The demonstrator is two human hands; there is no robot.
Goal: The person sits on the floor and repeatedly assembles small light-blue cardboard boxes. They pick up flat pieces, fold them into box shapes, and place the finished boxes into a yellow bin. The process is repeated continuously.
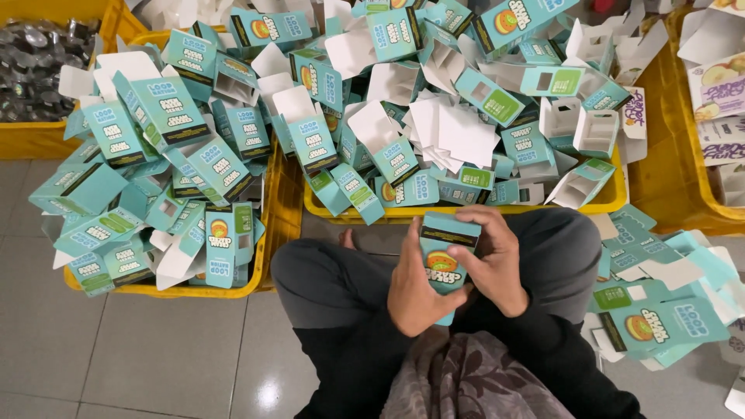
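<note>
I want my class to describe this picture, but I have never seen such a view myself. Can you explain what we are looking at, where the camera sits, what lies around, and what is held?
There is no machine here. A person sits cross-legged on a tiled floor, and a camera worn on the head looks down at their own two bare hands. The left hand and right hand together hold one small teal box upright over the lap. In front stand yellow crates heaped with many similar teal boxes, most with flaps open and white insides showing. Flat, unfolded boxes lie on the floor at the person's right. A crate at top left holds dark shiny items, too small to identify.
</note>
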